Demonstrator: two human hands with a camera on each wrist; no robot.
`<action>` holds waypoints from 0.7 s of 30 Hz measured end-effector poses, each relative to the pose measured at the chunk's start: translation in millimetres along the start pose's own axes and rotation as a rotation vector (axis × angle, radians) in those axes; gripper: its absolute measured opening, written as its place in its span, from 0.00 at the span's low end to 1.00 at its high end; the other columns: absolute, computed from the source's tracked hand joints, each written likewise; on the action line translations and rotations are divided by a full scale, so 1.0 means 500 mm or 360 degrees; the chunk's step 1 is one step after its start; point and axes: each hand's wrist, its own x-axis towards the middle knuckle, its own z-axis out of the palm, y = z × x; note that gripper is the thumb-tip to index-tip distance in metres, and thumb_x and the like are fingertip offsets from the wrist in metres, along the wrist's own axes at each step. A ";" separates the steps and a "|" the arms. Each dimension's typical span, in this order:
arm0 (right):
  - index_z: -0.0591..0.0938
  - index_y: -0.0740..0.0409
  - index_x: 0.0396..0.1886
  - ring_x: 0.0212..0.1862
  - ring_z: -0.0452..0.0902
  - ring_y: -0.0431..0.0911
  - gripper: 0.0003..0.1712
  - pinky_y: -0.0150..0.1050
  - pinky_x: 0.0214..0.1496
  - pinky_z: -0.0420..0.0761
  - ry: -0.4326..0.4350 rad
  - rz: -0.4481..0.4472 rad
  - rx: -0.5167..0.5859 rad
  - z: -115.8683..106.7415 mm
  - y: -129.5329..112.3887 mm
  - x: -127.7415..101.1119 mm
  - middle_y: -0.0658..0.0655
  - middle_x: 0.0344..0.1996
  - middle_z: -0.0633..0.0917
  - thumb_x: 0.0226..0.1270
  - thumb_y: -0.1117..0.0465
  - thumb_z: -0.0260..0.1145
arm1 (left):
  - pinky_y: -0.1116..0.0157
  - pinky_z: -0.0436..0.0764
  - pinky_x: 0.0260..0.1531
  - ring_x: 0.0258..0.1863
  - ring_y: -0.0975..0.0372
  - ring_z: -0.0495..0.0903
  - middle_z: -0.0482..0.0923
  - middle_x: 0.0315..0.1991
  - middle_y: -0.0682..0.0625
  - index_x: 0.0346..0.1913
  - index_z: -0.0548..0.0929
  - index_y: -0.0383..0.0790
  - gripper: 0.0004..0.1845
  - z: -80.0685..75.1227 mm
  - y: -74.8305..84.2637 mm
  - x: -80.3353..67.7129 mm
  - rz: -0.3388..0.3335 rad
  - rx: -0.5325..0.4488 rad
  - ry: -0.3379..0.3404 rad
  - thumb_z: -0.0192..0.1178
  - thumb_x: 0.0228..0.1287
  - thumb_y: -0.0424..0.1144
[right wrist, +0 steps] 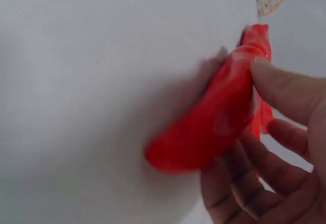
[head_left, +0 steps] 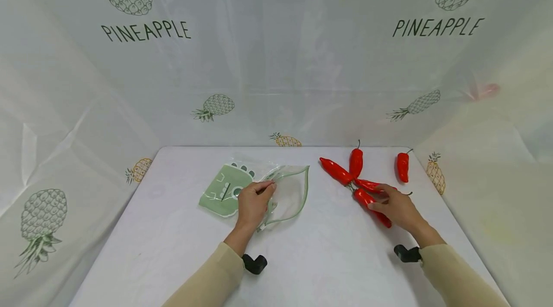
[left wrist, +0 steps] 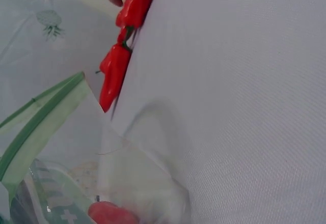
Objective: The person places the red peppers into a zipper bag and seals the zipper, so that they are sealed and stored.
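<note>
Lifting the red pepper [head_left: 365, 199] gripped by the right hand [head_left: 397, 208], right of the bag [head_left: 229, 187] pinched by the left hand [head_left: 255, 202], could drag neighbouring peppers [head_left: 336, 171] along should stems [head_left: 351, 187] snag.

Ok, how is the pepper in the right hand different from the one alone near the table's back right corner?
The right hand pinches the held pepper, but nothing touches the corner pepper. The held pepper looks longer; the corner pepper looks shorter. The held pepper is close to other peppers, while the corner pepper lies apart. Both are red and shiny.
</note>
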 end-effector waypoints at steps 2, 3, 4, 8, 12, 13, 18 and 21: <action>0.70 0.65 0.74 0.57 0.79 0.63 0.44 0.49 0.46 0.90 -0.0039 -0.0018 0.0046 0.006 -0.005 0.003 0.70 0.58 0.82 0.67 0.48 0.76 | 0.74 0.75 0.16 0.19 0.67 0.77 0.88 0.39 0.46 0.47 0.94 0.42 0.09 0.000 0.001 -0.001 0.0001 -0.0003 0.0003 0.73 0.68 0.40; 0.70 0.66 0.73 0.57 0.79 0.63 0.44 0.49 0.46 0.90 -0.0057 -0.0037 0.0065 0.010 -0.008 0.005 0.70 0.58 0.82 0.67 0.49 0.77 | 0.74 0.75 0.16 0.19 0.67 0.77 0.88 0.39 0.45 0.47 0.94 0.42 0.09 0.000 0.002 -0.002 -0.0002 -0.0007 0.0005 0.73 0.68 0.40; 0.70 0.67 0.73 0.57 0.79 0.63 0.44 0.49 0.46 0.90 -0.0075 -0.0057 0.0081 0.013 -0.012 0.007 0.69 0.58 0.82 0.67 0.49 0.77 | 0.74 0.75 0.16 0.20 0.67 0.77 0.88 0.39 0.45 0.47 0.94 0.41 0.09 0.000 0.002 -0.003 -0.0003 -0.0012 0.0005 0.73 0.68 0.40; 0.71 0.67 0.72 0.57 0.79 0.61 0.44 0.47 0.45 0.90 -0.0123 -0.0082 0.0137 0.025 -0.030 0.013 0.68 0.58 0.82 0.66 0.49 0.78 | 0.74 0.75 0.16 0.20 0.67 0.76 0.88 0.39 0.44 0.47 0.93 0.39 0.10 0.001 0.004 -0.005 -0.0013 -0.0029 0.0002 0.72 0.68 0.40; 0.68 0.64 0.76 0.56 0.78 0.58 0.49 0.46 0.44 0.90 -0.0201 -0.0014 0.0257 0.033 -0.048 0.015 0.67 0.57 0.81 0.64 0.48 0.79 | 0.74 0.75 0.16 0.19 0.68 0.75 0.88 0.40 0.44 0.48 0.93 0.37 0.12 0.002 0.003 -0.006 -0.0013 -0.0031 0.0001 0.72 0.69 0.40; 0.67 0.63 0.78 0.55 0.78 0.57 0.50 0.46 0.44 0.90 -0.0230 0.0004 0.0301 0.035 -0.051 0.015 0.67 0.56 0.81 0.63 0.48 0.80 | 0.74 0.75 0.16 0.19 0.68 0.75 0.88 0.40 0.44 0.48 0.93 0.37 0.12 0.002 0.003 -0.006 -0.0015 -0.0032 0.0000 0.72 0.69 0.40; 0.62 0.62 0.80 0.53 0.79 0.55 0.54 0.47 0.46 0.90 -0.0351 0.0028 0.0523 0.043 -0.065 0.015 0.67 0.56 0.79 0.63 0.50 0.80 | 0.73 0.75 0.16 0.19 0.68 0.75 0.88 0.39 0.44 0.47 0.93 0.39 0.10 0.001 0.005 -0.006 -0.0008 -0.0034 -0.0009 0.72 0.69 0.40; 0.61 0.61 0.81 0.55 0.78 0.56 0.54 0.47 0.47 0.90 -0.0342 0.0022 0.0600 0.051 -0.071 0.015 0.68 0.59 0.77 0.63 0.49 0.80 | 0.73 0.74 0.16 0.19 0.68 0.75 0.88 0.39 0.45 0.48 0.93 0.38 0.11 0.001 0.003 -0.004 -0.0002 -0.0023 -0.0019 0.72 0.69 0.40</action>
